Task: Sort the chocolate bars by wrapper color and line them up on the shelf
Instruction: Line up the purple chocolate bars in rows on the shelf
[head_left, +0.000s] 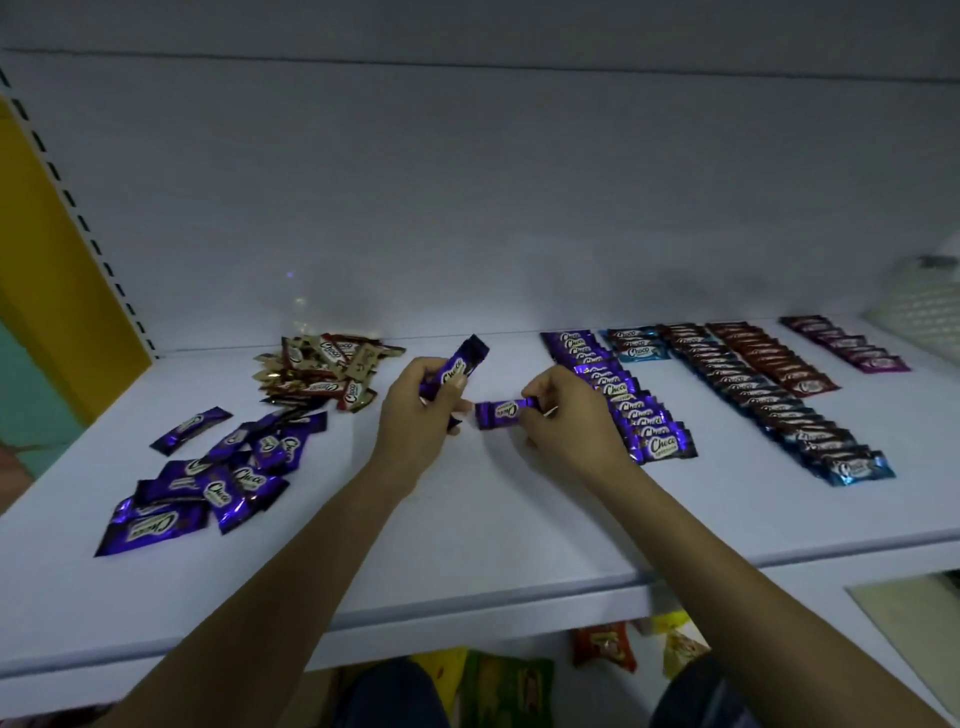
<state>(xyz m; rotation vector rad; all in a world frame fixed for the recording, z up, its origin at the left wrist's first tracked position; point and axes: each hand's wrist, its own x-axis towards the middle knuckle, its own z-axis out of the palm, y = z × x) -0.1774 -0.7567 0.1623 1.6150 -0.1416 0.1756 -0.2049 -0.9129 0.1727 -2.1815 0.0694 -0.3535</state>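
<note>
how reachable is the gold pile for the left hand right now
Probably yes: the gold pile lies close beside the left hand with only bare shelf between, though that hand grips a purple bar.

- The left hand (415, 415) grips an upright purple bar (460, 366) over a white shelf (519, 519), while the right hand (561, 415) pinches a second purple bar (501, 410).
- A loose purple pile (208, 483) and a gold pile (322, 374) lie to the left.
- A purple row (623, 405), blue row (779, 405) and red row (769, 358) line the right.

Left hand (415, 415), right hand (566, 418) and both forearms (291, 566) bare; dark blue trouser legs (395, 693) visible at the frame's bottom edge.
</note>
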